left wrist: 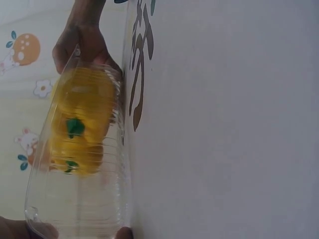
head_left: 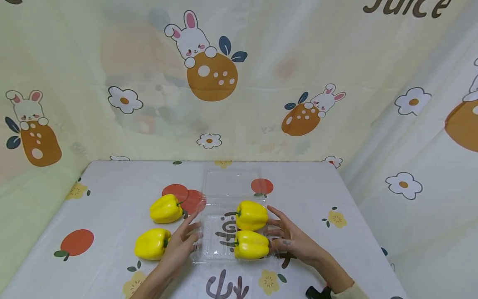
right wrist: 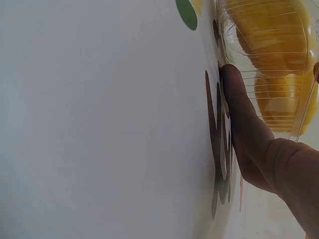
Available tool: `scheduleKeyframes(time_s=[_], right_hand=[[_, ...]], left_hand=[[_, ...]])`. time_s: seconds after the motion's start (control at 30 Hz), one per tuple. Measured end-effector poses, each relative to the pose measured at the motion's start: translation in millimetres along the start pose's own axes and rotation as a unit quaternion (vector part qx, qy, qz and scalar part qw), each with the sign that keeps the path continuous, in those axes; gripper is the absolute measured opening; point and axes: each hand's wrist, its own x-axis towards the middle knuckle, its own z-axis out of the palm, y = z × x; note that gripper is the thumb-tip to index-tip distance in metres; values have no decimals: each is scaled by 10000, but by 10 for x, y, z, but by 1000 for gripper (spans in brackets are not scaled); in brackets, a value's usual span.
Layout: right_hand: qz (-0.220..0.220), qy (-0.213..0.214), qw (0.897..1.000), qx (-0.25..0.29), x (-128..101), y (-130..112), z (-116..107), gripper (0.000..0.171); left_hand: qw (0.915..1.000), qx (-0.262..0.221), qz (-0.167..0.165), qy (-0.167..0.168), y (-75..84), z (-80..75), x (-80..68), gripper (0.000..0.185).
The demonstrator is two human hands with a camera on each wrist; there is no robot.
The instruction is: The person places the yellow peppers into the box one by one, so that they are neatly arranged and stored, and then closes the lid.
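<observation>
Resting against right grip point(head_left: 293, 241): clear container point(head_left: 210, 236)

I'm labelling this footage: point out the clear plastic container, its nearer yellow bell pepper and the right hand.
Clear plastic container point(head_left: 210, 246): head view, bare left floor.
Nearer yellow bell pepper point(head_left: 253, 245): head view, upper side.
Right hand point(head_left: 295, 244): head view, back.

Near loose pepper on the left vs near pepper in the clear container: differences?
Support: the near loose pepper lies on the printed cloth; the near contained pepper sits in the clear container.
Pose: in the head view, the loose one's stem end faces right; the contained one's faces left.
Shared: both are yellow and lie on their sides.
</observation>
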Motion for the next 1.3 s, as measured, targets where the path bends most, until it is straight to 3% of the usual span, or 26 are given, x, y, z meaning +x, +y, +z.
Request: scheduleKeyframes(time_s=[0.3,0.6,0.8,1.03,1.2,1.3], right_hand=[[-26,-11,10000,55,-8,5,6,109],[-46,-15,10000,46,-11,4,1,107],[-57,-33,10000,33,-3,8,-3,107],[-35,-14,10000,40,-6,10,-2,107],[-41,-28,10000,56,-6,12,-1,107],[-71,-34,9999,68,-4,11,2,107]], left_hand=[[9998,180,55,114,17,8,-29,66],[9946,841,590,162,86,-52,-103,69],[9896,1131,858,232,183,-139,-148,72],[9906,1047,835,274,283,-252,-180,71],[9875,1166,1004,332,398,-386,-267,56],[9802,1424,1327,360,462,-500,-335,46]])
